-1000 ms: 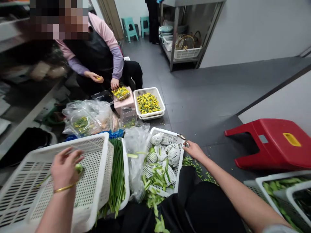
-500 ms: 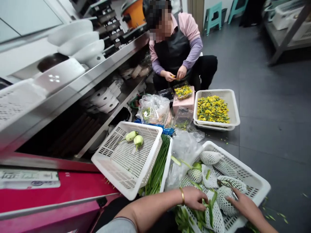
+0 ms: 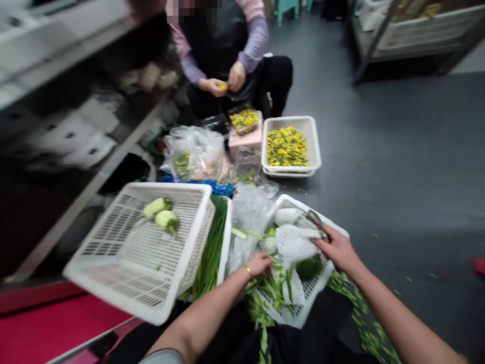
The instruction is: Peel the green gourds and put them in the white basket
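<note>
My left hand (image 3: 261, 264), a yellow bangle at its wrist, is curled over green peel strips (image 3: 276, 287) at the left side of a white crate (image 3: 308, 308). What its fingers hold is hidden. My right hand (image 3: 337, 247) is closed on a metal peeler (image 3: 316, 222) over the crate's right side. A white foam net sleeve (image 3: 293, 242) hangs at that hand's fingertips, blurred. Below the sleeve a dark green round vegetable (image 3: 308, 268) shows, unwrapped. Other net-wrapped vegetables (image 3: 286, 216) lie at the back of the crate.
To the left, a white basket (image 3: 151, 316) with two pale green vegetables (image 3: 166, 219) stands by long green stalks (image 3: 212, 247). Across from me a person trims yellow flowers beside a full basket (image 3: 316, 156). Peelings (image 3: 364, 323) litter the floor at right.
The view has swung right and down. My right hand has risen with the peeler, and a net sleeve is lifted, baring a green vegetable. My left hand has curled nearer the crate's left side.
</note>
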Tool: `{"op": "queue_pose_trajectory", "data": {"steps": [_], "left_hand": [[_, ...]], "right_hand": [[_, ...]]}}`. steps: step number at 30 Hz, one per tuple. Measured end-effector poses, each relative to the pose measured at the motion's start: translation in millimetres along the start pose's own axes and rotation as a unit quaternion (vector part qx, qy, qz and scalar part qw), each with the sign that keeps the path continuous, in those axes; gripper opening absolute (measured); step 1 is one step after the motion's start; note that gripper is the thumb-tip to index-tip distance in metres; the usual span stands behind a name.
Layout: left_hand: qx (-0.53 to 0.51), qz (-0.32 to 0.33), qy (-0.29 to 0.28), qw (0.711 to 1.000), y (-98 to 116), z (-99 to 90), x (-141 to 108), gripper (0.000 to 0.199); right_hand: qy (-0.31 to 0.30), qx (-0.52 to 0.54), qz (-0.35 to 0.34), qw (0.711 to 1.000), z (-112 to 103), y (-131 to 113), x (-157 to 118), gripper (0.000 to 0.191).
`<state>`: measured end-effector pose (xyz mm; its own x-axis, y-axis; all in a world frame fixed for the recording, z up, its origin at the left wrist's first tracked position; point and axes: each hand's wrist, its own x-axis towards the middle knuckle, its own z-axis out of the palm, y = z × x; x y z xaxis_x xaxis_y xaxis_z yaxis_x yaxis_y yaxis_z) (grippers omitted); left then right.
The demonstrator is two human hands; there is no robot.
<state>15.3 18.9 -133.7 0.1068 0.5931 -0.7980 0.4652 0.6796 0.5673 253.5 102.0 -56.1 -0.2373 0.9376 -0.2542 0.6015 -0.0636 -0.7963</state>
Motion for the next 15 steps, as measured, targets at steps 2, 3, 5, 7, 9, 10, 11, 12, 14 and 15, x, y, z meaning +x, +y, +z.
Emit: {"op": "queue_pose_trajectory", "data": {"steps": [2, 3, 5, 7, 9, 10, 11, 12, 14, 15], "left_hand": [[0.025, 0.016, 0.001, 1.0, -0.4, -8.4, 6.6, 0.028], [0.042, 0.026, -0.003, 0.999, -0.7, -11.1, 10.3, 0.029], [0.079, 0.052, -0.016, 0.995, -0.4, -10.3, 15.6, 0.025], [0.111, 0.078, -0.03, 0.99, 3.3, 1.2, 18.8, 0.02], [0.145, 0.112, -0.034, 0.983, 12.1, 23.9, 24.5, 0.029], [0.163, 0.13, -0.031, 0.978, 18.3, 38.4, 29.6, 0.038], [0.185, 0.15, -0.024, 0.971, 25.1, 54.2, 36.5, 0.049], [0.201, 0.163, -0.015, 0.966, 32.1, 70.3, 44.8, 0.06], [0.193, 0.144, 0.0, 0.971, 44.4, 99.8, 63.9, 0.08], [0.175, 0.132, 0.008, 0.976, 48.7, 111.5, 73.3, 0.087]], "right_hand": [[-0.001, 0.037, 0.011, 0.999, -1.7, -8.0, 7.2, 0.042], [-0.021, 0.041, 0.016, 0.999, 0.5, -4.9, 10.4, 0.041], [-0.033, 0.037, 0.046, 0.998, 6.6, 13.1, 14.2, 0.038], [-0.004, 0.019, 0.1, 0.995, 9.6, 40.0, 15.2, 0.035], [0.036, 0.003, 0.157, 0.987, 7.6, 67.1, 14.3, 0.034], [0.049, -0.001, 0.18, 0.982, 5.5, 78.5, 13.3, 0.033], [0.056, -0.001, 0.195, 0.979, 3.2, 87.8, 12.0, 0.031], [0.058, 0.003, 0.204, 0.977, 1.1, 94.8, 10.3, 0.028], [0.055, 0.017, 0.205, 0.977, -2.4, 102.6, 6.4, 0.023], [0.054, 0.025, 0.204, 0.977, -4.1, 104.2, 4.5, 0.023]]}}
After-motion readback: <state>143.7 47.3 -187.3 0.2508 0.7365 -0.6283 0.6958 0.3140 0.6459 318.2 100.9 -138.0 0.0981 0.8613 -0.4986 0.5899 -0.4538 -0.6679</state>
